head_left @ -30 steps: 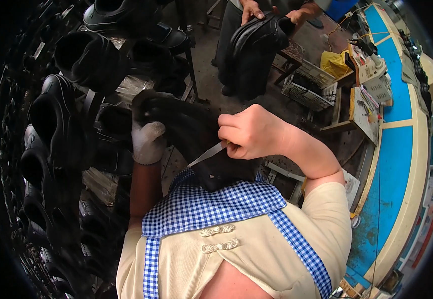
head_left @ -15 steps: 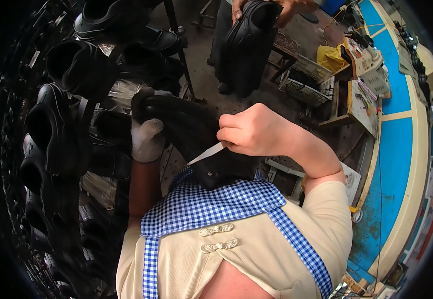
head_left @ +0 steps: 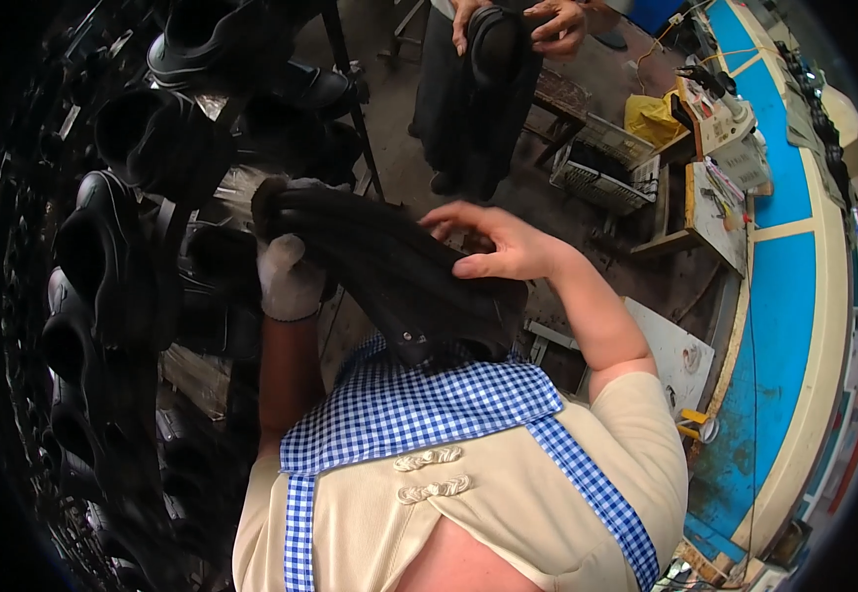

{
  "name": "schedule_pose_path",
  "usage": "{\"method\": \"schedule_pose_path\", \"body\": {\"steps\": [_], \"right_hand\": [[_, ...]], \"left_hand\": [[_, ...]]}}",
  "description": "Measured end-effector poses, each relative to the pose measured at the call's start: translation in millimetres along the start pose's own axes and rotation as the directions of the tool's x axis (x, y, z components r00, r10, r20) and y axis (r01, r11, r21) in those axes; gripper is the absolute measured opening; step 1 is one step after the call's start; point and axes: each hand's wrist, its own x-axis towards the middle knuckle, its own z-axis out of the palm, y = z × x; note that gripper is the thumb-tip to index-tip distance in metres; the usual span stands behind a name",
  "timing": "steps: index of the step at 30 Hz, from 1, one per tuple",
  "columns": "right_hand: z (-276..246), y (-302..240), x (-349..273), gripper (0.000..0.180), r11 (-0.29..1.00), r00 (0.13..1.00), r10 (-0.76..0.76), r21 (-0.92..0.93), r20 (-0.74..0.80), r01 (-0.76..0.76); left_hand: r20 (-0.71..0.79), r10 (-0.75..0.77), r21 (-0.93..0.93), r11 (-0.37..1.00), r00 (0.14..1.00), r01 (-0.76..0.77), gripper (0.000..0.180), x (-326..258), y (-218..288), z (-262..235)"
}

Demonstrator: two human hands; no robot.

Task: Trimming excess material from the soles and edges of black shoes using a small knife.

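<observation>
A black boot (head_left: 374, 266) with a long shaft lies across the front of my body, its shaft end by my blue-checked apron (head_left: 419, 395). My left hand (head_left: 289, 281), in a whitish glove, grips it at the left end; part of that hand is hidden behind the boot. My bare right hand (head_left: 503, 247) spans the boot's right side, thumb on the near face and fingers along the far edge. No tool shows in it. A small metal stud is visible low on the shaft.
Racks of black shoes (head_left: 103, 237) fill the left. Ahead, another person's hands (head_left: 557, 25) hold a black shoe (head_left: 496, 44). To the right stand a white crate (head_left: 606, 168), a small wooden table (head_left: 715, 207) with tools, and a long blue-topped bench (head_left: 784, 296).
The white pointed tool has gone from sight. My right hand has loosened from its pinch and now spreads over the boot. The other person's shoe has been turned.
</observation>
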Motion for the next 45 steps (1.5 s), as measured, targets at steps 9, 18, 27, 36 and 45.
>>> {"method": "schedule_pose_path", "body": {"steps": [9,18,27,36,45], "right_hand": [[23.8,39.8,-27.9,0.1,0.774,0.979,0.199,0.621,-0.052,-0.125],[31.0,16.6,-21.4,0.095,0.923,0.752,0.037,0.311,-0.658,0.226],[26.9,16.1,-9.3,0.082,0.997,0.725,-0.029,0.032,-0.688,0.071],[26.9,-28.5,-1.9,0.023,0.605,0.404,-0.76,-0.781,-0.509,0.156],[26.4,-54.1,-1.9,0.021,0.425,0.588,-0.707,-0.901,-0.392,-0.09]], "left_hand": [[-0.281,-0.117,0.41,0.883,0.953,0.229,0.045,37.0,-32.3,33.0],[0.083,-0.465,0.663,0.686,0.881,0.3,0.044,-19.9,-21.9,75.8],[-0.208,-0.475,0.037,0.87,0.855,0.492,0.048,2.0,-20.4,101.0],[-0.306,-0.34,0.277,0.862,0.889,0.425,0.042,-4.4,-13.4,106.9],[-0.203,-0.12,0.464,0.862,0.972,0.203,0.03,-12.3,-37.8,84.4]]}}
